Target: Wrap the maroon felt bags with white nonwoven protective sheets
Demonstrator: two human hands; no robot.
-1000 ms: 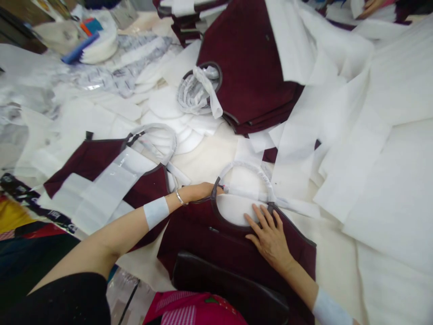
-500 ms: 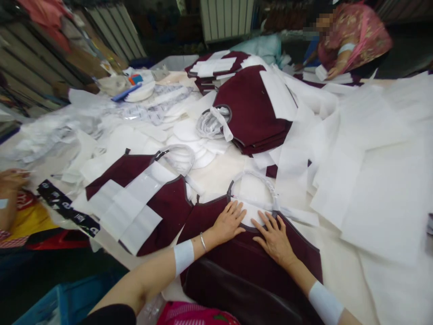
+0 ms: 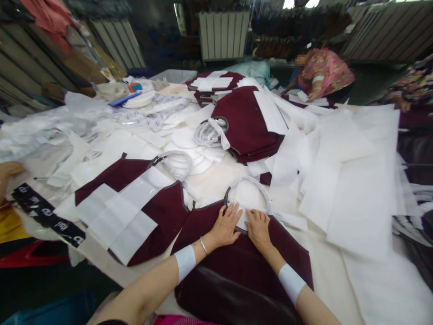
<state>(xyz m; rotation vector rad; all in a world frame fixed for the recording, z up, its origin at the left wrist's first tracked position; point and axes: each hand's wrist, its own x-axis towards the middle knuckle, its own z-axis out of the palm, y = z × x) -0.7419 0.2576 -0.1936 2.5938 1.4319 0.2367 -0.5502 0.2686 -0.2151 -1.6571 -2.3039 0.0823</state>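
Note:
A maroon bag with dark trim lies flat in front of me, its looped handle wrapped in clear plastic and pointing away. My left hand rests on its upper edge with fingers stretched out, near the left base of the handle. Close beside it, my right hand lies flat on the same edge at the right base. Between the fingers shows a small white sheet inside the handle opening; its lower part is partly hidden. A second maroon bag lies to the left with white foam sheets across it.
Stacked maroon bags lie farther back, beside white round pads. Large white foam sheets cover the right side. A black printed strip lies at the left edge, near a co-worker's hand. Another person works across the table.
My right hand has slid left, closer to my left hand, and its fingers have drawn together somewhat. The left hand stays nearly in place. The camera view has tilted up.

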